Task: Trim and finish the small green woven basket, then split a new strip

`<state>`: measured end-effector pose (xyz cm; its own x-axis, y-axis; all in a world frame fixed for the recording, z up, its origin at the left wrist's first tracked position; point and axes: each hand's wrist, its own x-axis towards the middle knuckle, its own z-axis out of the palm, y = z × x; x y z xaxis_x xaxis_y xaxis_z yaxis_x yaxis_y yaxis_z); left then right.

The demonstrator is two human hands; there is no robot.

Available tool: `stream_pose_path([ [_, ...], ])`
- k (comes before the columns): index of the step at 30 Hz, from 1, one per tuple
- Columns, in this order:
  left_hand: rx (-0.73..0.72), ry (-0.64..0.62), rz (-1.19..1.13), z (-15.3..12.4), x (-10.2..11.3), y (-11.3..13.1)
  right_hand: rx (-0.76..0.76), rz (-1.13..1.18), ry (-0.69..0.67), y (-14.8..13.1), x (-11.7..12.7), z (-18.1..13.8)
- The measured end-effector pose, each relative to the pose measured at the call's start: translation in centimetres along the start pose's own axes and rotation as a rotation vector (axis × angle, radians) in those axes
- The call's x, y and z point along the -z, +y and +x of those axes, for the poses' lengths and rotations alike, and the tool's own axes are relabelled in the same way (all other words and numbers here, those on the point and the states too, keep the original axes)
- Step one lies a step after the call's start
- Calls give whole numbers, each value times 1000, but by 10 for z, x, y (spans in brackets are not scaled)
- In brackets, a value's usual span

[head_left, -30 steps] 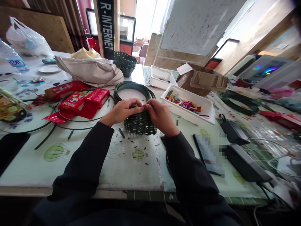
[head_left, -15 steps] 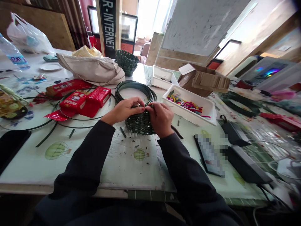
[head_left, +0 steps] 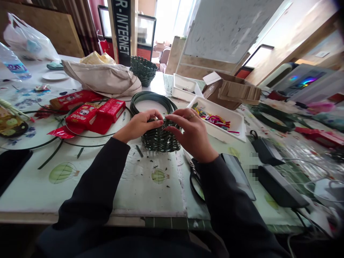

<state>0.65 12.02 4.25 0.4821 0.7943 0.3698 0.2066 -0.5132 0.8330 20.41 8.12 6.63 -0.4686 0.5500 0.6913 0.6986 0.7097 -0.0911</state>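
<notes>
A small dark green woven basket (head_left: 160, 140) stands on the table in front of me, its rim partly covered by my fingers. My left hand (head_left: 143, 124) grips the near rim, thumb and fingers closed on it. At the same spot, my right hand (head_left: 192, 132) has thumb and index finger on either side of a short dark green strip (head_left: 167, 123) at the rim; its other fingers are loosely bent. Just behind the basket lies a coil of dark green strips (head_left: 153, 96). Scissors (head_left: 195, 183) lie partly hidden under my right forearm.
Red packets (head_left: 110, 111) and loose strip loops lie left. A white tray (head_left: 236, 134) of colourful pieces, a cardboard box (head_left: 236, 91) and a phone (head_left: 240, 175) are right. Behind stand a cloth bag (head_left: 99, 79) and another woven basket (head_left: 143, 71). Small dark scraps dot the tabletop.
My right hand has opened out from a tight curl and shifted right, with its wrist lower. More of the basket's right side and the scissors now show. My left hand stays on the rim.
</notes>
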Motion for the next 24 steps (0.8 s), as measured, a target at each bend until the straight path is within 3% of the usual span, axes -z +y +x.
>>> stream_pose_path([
  [6, -9, -12, 75, 0, -3, 1, 48, -105, -49, 10, -10, -3],
  [16, -29, -131, 19, -1, -3, 11, -56, 0, 132, 10, -25, -18],
  [21, -35, -107, 13, 0, -6, 13, -86, -27, 232, 17, -37, -22],
  [24, -33, -94, -2, 0, -7, 11, -64, 33, 215, 17, -37, -20],
])
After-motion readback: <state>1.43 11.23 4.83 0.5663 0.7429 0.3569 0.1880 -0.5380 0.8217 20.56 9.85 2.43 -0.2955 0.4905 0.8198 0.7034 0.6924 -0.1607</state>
